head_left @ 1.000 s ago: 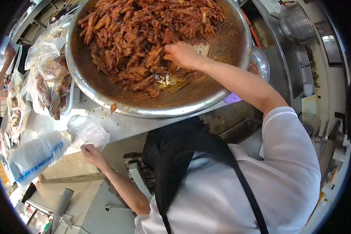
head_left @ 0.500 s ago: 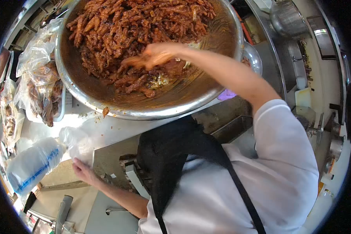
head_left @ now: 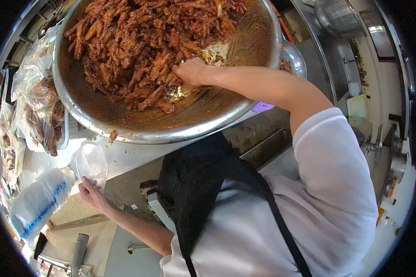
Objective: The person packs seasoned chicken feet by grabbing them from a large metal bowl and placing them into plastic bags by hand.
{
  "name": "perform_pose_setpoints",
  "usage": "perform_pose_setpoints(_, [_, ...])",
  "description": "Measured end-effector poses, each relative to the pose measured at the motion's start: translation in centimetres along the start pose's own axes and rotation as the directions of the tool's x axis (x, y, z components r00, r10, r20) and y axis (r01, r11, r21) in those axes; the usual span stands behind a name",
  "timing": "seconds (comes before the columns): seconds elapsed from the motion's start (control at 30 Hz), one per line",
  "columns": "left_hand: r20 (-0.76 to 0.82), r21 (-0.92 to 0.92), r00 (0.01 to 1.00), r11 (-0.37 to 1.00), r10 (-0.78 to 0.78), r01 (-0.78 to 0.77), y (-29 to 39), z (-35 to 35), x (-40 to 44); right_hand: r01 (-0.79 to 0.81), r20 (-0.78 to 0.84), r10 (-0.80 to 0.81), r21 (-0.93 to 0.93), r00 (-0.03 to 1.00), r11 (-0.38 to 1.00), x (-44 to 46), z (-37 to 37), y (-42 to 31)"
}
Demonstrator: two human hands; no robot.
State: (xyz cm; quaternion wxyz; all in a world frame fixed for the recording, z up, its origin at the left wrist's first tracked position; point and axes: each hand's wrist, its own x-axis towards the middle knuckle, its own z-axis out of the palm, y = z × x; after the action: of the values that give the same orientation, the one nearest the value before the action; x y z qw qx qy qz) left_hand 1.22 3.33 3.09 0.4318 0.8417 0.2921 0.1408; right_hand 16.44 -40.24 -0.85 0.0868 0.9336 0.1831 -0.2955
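Note:
A large steel bowl (head_left: pixel 245 104) holds a heap of glossy, sauce-coated chicken feet (head_left: pixel 138 51). My right hand (head_left: pixel 192 74) reaches over the bowl's near right side and into the edge of the heap. Its fingers curl around some chicken feet, their tips partly hidden among them. Low on the left, my left hand (head_left: pixel 92 194) pinches the edge of a clear plastic bag (head_left: pixel 91 161), whose mouth stands rounded open. Just left of that hand lies a larger clear plastic pack with blue print (head_left: pixel 39 201).
Plastic bags of brownish food (head_left: pixel 41 101) sit in a white basket (head_left: pixel 69 131) left of the bowl. A smaller metal bowl (head_left: pixel 296 60) stands to the right. A stray piece (head_left: pixel 113 136) clings to the big bowl's rim. Steel sinks and counters line the right.
My right hand has moved from a blurred sweep over the chicken feet to digging into the heap's edge, slightly right. The clear bag at my left hand has become rounder and more open.

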Motion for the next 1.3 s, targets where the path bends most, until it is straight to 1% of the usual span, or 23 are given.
perform_pose_setpoints(0.03, [0.008, 0.039, 0.999, 0.999, 0.034, -0.034, -0.1, -0.4, 0.3, -0.007, -0.034, 0.005, -0.063, 0.999, 0.998, 0.1, -0.4, -0.3])
perform_pose_setpoints(0.07, [0.013, 0.075, 0.998, 0.995, 0.064, -0.065, -0.3, -0.8, 0.6, 0.009, -0.014, -0.008, 0.047, 1.0, 0.999, -0.1, -0.9, 0.4])
perform_pose_setpoints(0.13, [-0.127, 0.18, 0.988, 0.982, 0.09, -0.066, -1.5, -2.4, 0.5, 0.04, 0.021, -0.047, 0.256, 0.999, 0.966, -1.1, -2.2, 3.0])
perform_pose_setpoints(0.17, [-0.189, 0.212, 0.975, 0.975, 0.114, -0.072, -2.3, -3.5, 0.5, 0.142, 0.134, -0.205, 0.374, 0.97, 0.916, -1.8, -1.4, 4.6])
perform_pose_setpoints(0.27, [-0.289, 0.212, 0.942, 0.971, 0.173, -0.114, -4.0, -3.9, 0.7, 0.506, -0.108, -0.513, 0.428, 0.851, 0.749, -3.6, 5.1, 7.2])
perform_pose_setpoints(0.33, [-0.326, 0.182, 0.919, 0.969, 0.22, -0.168, -4.6, -3.4, 1.0, 0.426, 0.084, -0.457, 0.247, 0.885, 0.87, -4.8, 2.8, 4.7])
perform_pose_setpoints(0.37, [-0.253, 0.283, 0.959, 0.957, 0.13, -0.055, -3.3, -3.2, 0.6, 0.389, 0.165, -0.41, 0.145, 0.897, 0.91, -5.1, 1.8, 3.6])
perform_pose_setpoints(0.47, [-0.234, 0.295, 0.972, 0.954, 0.016, 0.056, 0.3, -2.2, -0.4, 0.2, 0.26, -0.247, 0.197, 0.933, 0.96, -4.9, 3.4, 6.2])
perform_pose_setpoints(0.5, [-0.245, 0.259, 0.969, 0.965, 0.032, 0.034, 0.7, -1.8, -1.0, 0.066, 0.304, -0.108, 0.146, 0.946, 0.987, -4.6, 3.6, 7.1])
perform_pose_setpoints(0.6, [-0.19, 0.157, 0.979, 0.986, 0.079, -0.049, -3.0, -1.0, -0.5, -0.112, 0.166, 0.075, 0.226, 0.983, 0.968, -3.3, 5.5, 6.4])
perform_pose_setpoints(0.63, [-0.15, 0.13, 0.987, 0.991, 0.06, -0.041, -1.1, -0.4, -1.4, -0.158, 0.18, 0.127, 0.169, 0.975, 0.973, -4.0, 3.2, 4.0])
perform_pose_setpoints(0.73, [-0.012, 0.073, 0.997, 0.994, -0.081, 0.082, -2.4, 1.1, -0.7, 0.133, 0.331, -0.22, 0.267, 0.918, 0.954, -2.6, 0.9, 1.6])
perform_pose_setpoints(0.77, [0.026, 0.054, 0.997, 0.996, -0.077, 0.076, -2.0, 1.5, -0.6, 0.304, 0.328, -0.383, 0.268, 0.863, 0.914, -1.9, 2.4, 1.6])
perform_pose_setpoints(0.87, [-0.01, -0.006, 0.993, 0.993, 0.114, -0.115, -2.3, 1.6, -0.6, 0.087, 0.304, -0.212, 0.376, 0.929, 0.922, -4.2, 1.4, 1.7])
perform_pose_setpoints(0.9, [0.008, 0.012, 0.997, 0.997, 0.072, -0.072, -1.9, 1.4, -0.9, 0.036, 0.148, -0.084, 0.299, 0.985, 0.954, -4.5, 3.7, 2.6])
perform_pose_setpoints(0.97, [0.042, 0.061, 0.999, 0.998, -0.013, 0.01, -0.6, 0.5, -1.8, 0.15, 0.16, -0.206, 0.309, 0.965, 0.939, -4.9, 3.3, 3.5])
perform_pose_setpoints(1.0, [0.017, 0.056, 1.0, 0.998, -0.007, 0.006, -1.5, 0.0, -1.8, 0.198, 0.167, -0.263, 0.329, 0.95, 0.923, -5.3, 3.2, 3.4])
perform_pose_setpoints(1.03, [-0.006, 0.046, 1.0, 0.999, 0.0, 0.0, -3.2, -0.5, -1.6, 0.102, 0.356, -0.2, 0.275, 0.913, 0.956, -6.0, 0.9, 3.7])
perform_pose_setpoints(1.07, [-0.03, 0.029, 1.0, 1.0, 0.008, -0.007, -4.5, -0.8, -1.3, 0.088, 0.343, -0.193, 0.299, 0.919, 0.95, -6.5, 0.8, 4.6])
perform_pose_setpoints(1.13, [-0.042, -0.057, 0.995, 0.995, -0.085, 0.083, -5.4, -1.7, -1.4, 0.061, 0.322, -0.178, 0.341, 0.93, 0.938, -8.3, 1.0, 7.2])
perform_pose_setpoints(1.17, [-0.045, -0.098, 0.99, 0.986, -0.137, 0.132, -5.7, -1.9, -1.6, 0.059, 0.269, -0.192, 0.434, 0.944, 0.899, -8.2, 1.1, 8.1])
perform_pose_setpoints(1.23, [-0.053, -0.12, 0.993, 0.988, -0.104, 0.097, -5.1, -1.8, -2.3, 0.067, 0.157, -0.204, 0.614, 0.966, 0.787, -7.5, 1.5, 9.3])
perform_pose_setpoints(1.3, [-0.046, -0.091, 0.993, 0.991, -0.106, 0.101, -4.0, -2.0, -2.7, 0.056, 0.125, -0.14, 0.517, 0.982, 0.854, -6.2, 1.0, 9.8])
